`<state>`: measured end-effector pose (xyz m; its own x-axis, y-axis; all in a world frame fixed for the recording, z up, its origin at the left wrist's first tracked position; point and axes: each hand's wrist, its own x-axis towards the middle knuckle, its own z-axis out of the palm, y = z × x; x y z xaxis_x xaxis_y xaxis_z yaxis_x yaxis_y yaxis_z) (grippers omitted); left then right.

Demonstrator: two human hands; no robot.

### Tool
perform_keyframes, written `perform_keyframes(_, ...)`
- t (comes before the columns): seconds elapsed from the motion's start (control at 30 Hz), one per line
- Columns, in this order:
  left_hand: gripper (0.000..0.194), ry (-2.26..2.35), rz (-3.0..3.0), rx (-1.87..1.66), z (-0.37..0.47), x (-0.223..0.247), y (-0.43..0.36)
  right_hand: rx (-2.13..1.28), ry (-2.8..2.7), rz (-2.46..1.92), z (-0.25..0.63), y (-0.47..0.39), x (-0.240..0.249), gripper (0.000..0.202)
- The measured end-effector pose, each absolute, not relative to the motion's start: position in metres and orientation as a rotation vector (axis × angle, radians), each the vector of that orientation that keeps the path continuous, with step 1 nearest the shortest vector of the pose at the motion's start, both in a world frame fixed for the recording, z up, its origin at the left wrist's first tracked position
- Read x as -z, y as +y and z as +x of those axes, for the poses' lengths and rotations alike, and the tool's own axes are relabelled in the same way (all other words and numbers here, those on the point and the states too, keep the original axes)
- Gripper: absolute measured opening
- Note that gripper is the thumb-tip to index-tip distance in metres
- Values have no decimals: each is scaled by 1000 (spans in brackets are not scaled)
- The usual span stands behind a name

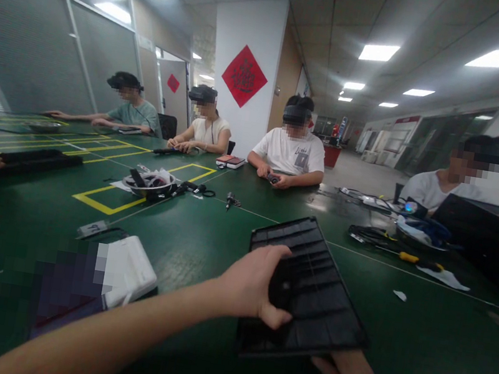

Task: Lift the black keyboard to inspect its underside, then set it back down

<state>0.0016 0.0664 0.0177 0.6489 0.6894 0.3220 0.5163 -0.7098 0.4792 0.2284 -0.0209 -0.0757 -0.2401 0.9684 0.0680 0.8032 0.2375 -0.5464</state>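
Note:
A black ribbed plastic panel is held tilted above the green table in front of me. My left hand lies across its ribbed face, with the thumb and fingers curled around a dark round spot near the middle. What is under those fingers is too dark to make out. From below, my right hand supports the panel's near right edge, and its fingers are hidden behind the panel.
Left of my arm lie a white box and a blurred dark purple item. A bowl of parts stands farther off. Cables and a yellow-handled screwdriver lie right. Several people sit around the green table.

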Motion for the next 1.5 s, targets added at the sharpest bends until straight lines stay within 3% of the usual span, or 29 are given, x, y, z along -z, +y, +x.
perform_keyframes(0.23, 72, 1584, 2592, -352, -107, -41, 152, -753, -2188, -1773, 232, -17, 71, 46)
perform_keyframes(0.53, 78, 1930, 2468, -133, -214, -24, 218, -772, -2166, -1844, 226, -16, 66, 47)
perform_keyframes(1.13, 76, 1733, 2387, 190, -199, -38, 245, -765, -2162, -1852, 222, -21, 58, 49)
perform_keyframes(1.33, 69, 1768, 2351, 255, -180, -39, 247, -745, -2198, -1824, 220, -19, 55, 47)
perform_keyframes(1.5, 49, 1763, 2382, 206, -168, -39, 233, -809, -2162, -1825, 221, -19, 54, 47)
